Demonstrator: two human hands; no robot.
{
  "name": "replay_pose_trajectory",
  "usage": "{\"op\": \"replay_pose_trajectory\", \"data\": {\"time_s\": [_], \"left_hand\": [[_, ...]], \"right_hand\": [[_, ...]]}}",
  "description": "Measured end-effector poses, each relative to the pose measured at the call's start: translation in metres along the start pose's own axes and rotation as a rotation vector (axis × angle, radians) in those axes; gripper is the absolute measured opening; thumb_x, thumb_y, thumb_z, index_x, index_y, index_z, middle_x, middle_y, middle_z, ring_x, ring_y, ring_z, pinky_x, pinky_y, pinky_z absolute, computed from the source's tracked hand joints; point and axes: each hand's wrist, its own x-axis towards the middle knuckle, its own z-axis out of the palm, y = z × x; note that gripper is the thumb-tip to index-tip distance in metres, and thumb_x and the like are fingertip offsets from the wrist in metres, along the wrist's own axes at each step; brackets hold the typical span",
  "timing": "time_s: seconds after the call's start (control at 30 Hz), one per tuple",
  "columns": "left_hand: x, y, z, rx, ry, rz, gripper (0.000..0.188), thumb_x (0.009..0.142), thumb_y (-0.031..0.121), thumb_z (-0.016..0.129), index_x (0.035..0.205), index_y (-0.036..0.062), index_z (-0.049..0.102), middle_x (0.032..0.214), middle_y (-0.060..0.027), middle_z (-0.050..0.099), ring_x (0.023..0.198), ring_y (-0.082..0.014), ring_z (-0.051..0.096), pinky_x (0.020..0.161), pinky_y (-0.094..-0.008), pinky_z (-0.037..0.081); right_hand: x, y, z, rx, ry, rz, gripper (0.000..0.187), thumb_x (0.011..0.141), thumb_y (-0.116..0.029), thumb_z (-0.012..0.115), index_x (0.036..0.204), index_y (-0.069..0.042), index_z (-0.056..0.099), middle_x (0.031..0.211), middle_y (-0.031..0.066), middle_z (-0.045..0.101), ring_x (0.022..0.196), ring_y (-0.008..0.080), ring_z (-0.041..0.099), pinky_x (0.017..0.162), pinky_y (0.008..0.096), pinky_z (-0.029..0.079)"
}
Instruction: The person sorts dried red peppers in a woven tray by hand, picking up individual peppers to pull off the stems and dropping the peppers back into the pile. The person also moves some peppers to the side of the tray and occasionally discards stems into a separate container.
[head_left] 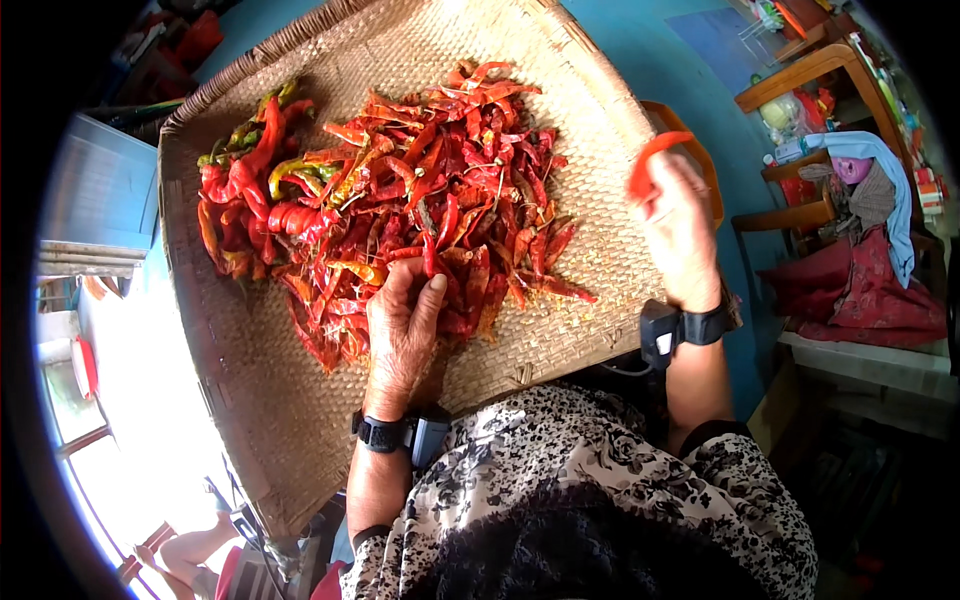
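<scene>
A wide woven tray (270, 390) lies in front of me, with a heap of dried red chili peppers (490, 170) across its middle. Plumper, glossier peppers (240, 190), some partly green, lie at the heap's left. At the near side of the heap, my left hand (398, 335) pinches one red chili pepper (430, 257) between thumb and fingers. My right hand (682, 235) is raised by the tray's right rim, closed on a curved red chili pepper (652, 158); motion blurs its fingers. Partly hidden behind that hand is an orange-brown container (708, 150).
On the right stands a wooden chair (850, 62) with a light blue cloth (893, 195) and a dark red cloth (870, 290). A pale blue box-like piece (100, 180) is left of the tray. Another person's bare leg (190, 550) shows at lower left, near a bright opening.
</scene>
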Motion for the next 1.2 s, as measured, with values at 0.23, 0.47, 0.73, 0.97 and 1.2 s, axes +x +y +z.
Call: {"op": "replay_pose_trajectory", "data": {"time_s": [0.23, 0.47, 0.73, 0.97, 1.2], "left_hand": [[-0.001, -0.003, -0.001, 0.025, 0.015, 0.015, 0.010, 0.096, 0.011, 0.060, 0.102, 0.0024, 0.060, 0.078, -0.0030, 0.066, 0.069, -0.0090, 0.061, 0.065, -0.0254, 0.051], [0.000, -0.002, 0.002, -0.061, 0.014, -0.017, 0.010, 0.096, 0.010, 0.061, 0.102, 0.0024, 0.060, 0.076, -0.0032, 0.067, 0.068, -0.0089, 0.062, 0.063, -0.0260, 0.052], [-0.002, 0.006, -0.001, 0.035, 0.002, 0.061, 0.011, 0.096, 0.012, 0.060, 0.102, 0.0018, 0.061, 0.077, -0.0062, 0.069, 0.070, -0.0133, 0.067, 0.065, -0.0273, 0.053], [-0.001, -0.001, -0.001, 0.061, 0.009, 0.045, 0.010, 0.096, 0.011, 0.060, 0.101, 0.0021, 0.061, 0.078, -0.0040, 0.068, 0.069, -0.0100, 0.063, 0.064, -0.0259, 0.052], [0.000, 0.000, 0.001, -0.036, 0.011, -0.022, 0.010, 0.096, 0.011, 0.061, 0.102, 0.0024, 0.061, 0.077, -0.0025, 0.066, 0.070, -0.0084, 0.059, 0.066, -0.0247, 0.049]], "right_hand": [[0.012, 0.022, 0.021, -0.208, -0.121, 0.027, 0.037, 0.097, -0.035, 0.060, 0.117, -0.004, 0.063, 0.086, 0.0038, 0.064, 0.069, 0.0073, 0.057, 0.054, 0.0208, 0.048], [0.028, 0.069, 0.068, -1.232, -0.234, -0.176, 0.043, 0.083, -0.046, 0.072, 0.088, -0.004, 0.066, 0.077, 0.0157, 0.067, 0.074, 0.0305, 0.067, 0.066, 0.0424, 0.051], [0.011, 0.050, 0.064, -1.016, -0.339, -0.179, 0.018, 0.084, -0.016, 0.069, 0.085, -0.004, 0.056, 0.078, 0.0069, 0.061, 0.072, 0.0200, 0.062, 0.065, 0.0355, 0.050], [-0.017, 0.020, 0.051, -0.469, -0.249, -0.050, 0.007, 0.087, -0.003, 0.062, 0.093, -0.002, 0.058, 0.080, 0.0018, 0.058, 0.068, 0.0076, 0.059, 0.050, 0.0218, 0.047], [-0.013, 0.018, 0.040, -0.580, -0.198, -0.145, 0.008, 0.089, -0.007, 0.068, 0.088, -0.002, 0.063, 0.082, 0.0018, 0.064, 0.073, 0.0069, 0.061, 0.065, 0.0223, 0.050]]}}
